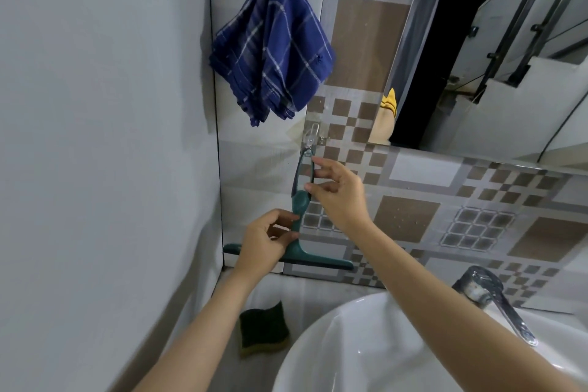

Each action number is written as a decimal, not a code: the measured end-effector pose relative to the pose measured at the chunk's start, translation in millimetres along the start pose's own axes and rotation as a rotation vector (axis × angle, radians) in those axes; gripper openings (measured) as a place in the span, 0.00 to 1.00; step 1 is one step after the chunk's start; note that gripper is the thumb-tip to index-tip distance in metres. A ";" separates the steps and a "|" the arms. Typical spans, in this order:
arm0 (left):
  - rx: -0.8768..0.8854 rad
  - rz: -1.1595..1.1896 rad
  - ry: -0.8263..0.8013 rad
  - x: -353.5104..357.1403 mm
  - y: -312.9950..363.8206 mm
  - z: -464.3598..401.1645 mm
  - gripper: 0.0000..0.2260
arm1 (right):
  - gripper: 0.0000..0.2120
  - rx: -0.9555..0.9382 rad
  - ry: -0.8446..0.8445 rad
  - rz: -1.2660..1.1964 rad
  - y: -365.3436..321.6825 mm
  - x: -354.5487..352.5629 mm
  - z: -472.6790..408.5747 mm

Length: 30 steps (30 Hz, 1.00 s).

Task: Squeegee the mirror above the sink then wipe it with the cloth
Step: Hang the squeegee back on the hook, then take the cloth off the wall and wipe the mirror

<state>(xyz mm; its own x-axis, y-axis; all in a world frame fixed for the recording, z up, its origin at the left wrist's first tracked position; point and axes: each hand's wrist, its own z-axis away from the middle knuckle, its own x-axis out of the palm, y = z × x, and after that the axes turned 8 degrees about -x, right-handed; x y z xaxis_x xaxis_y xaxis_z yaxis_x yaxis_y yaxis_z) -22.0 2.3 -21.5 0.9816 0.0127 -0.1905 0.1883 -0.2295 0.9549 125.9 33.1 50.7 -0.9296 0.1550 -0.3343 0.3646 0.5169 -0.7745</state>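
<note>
A teal squeegee (pixel 300 200) hangs by its handle loop from a clear wall hook (pixel 312 134) on the tiled wall, blade down. My left hand (pixel 265 240) grips its neck just above the blade (pixel 318 259). My right hand (pixel 339 191) pinches the upper handle near the loop, just below the hook. A blue checked cloth (pixel 270 48) hangs on the wall above and to the left. The mirror (pixel 496 51) fills the upper right, above the white sink (pixel 366 344).
A chrome tap (pixel 490 296) stands at the sink's back right. A dark green and yellow sponge (pixel 264 331) lies on the counter left of the sink. A plain grey wall closes the left side.
</note>
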 end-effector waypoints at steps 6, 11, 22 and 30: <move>-0.056 0.027 -0.020 0.5 8.2 4.4 0.10 | 0.17 -0.076 0.042 0.154 -3.2 -6.3 -0.3; 0.110 0.001 0.144 -6.7 56.0 -0.9 0.12 | 0.09 -0.331 0.186 0.213 -40.1 -12.0 -17.7; 0.398 0.026 0.682 -71.4 223.8 -68.4 0.06 | 0.11 -0.504 0.248 0.247 -143.8 -26.5 -110.7; 0.156 0.044 0.341 -95.6 247.3 -110.8 0.07 | 0.12 -0.384 0.058 0.125 -154.2 -21.7 -139.6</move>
<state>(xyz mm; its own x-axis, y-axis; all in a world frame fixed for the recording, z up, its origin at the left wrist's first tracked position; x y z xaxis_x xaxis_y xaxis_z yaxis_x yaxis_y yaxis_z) -65.8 52.1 258.1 0.9477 0.3171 -0.0376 0.1640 -0.3823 0.9094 82.4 67.5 252.4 -0.8848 0.2780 -0.3739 0.4390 0.7664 -0.4689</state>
